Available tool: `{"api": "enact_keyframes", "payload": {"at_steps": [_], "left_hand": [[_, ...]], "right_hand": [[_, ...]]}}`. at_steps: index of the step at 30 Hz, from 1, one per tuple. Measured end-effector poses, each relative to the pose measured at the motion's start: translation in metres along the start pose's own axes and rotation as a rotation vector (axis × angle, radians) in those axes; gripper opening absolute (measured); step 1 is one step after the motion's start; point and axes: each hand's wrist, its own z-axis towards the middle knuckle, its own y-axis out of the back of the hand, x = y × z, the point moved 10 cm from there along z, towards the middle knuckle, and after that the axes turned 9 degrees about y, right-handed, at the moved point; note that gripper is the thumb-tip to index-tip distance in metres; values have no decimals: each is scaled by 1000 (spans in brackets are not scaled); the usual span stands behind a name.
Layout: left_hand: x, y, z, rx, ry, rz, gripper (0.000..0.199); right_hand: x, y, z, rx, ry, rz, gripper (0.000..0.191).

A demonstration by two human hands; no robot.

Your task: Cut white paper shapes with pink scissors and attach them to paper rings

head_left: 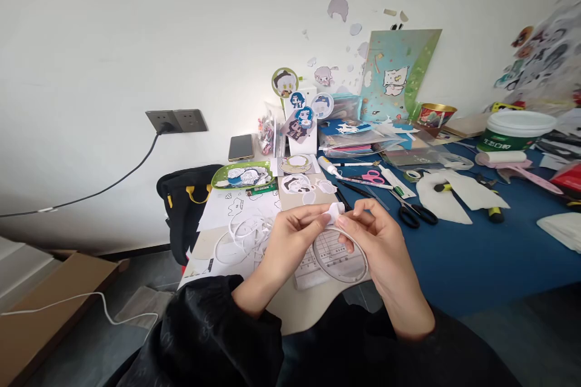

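Note:
My left hand [295, 234] is closed, its thumb and index finger pinching a small white paper piece [336, 210]. Close beside it, my right hand [376, 233] pinches with thumb and fingers at the upper edge of a thin pale ring [341, 278], other fingers bent. The paper piece sits at the top of the ring, between both hands' fingertips; whether they are joined is hidden. Under the ring lies a printed sheet [313, 278]. Left of my hands is a loose pile of curled white strips [247, 233].
Behind my hands are paper cutouts [297, 184], a green tray [218, 176], black-handled scissors [415, 216], pink scissors [372, 177] and a glue bottle [327, 165]. White sheets [438, 196] and a white tub [517, 127] stand to the right on the blue tabletop [449, 266].

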Motion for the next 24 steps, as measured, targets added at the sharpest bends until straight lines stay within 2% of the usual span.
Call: {"api": "enact_keyframes", "payload": {"at_steps": [18, 24], "left_hand": [[3, -3, -1, 20, 25, 16, 19], [5, 1, 0, -11, 46, 40, 20]], "right_hand": [[-3, -3, 1, 42, -48, 37, 31], [-4, -3, 2, 43, -71, 44, 32]]}}
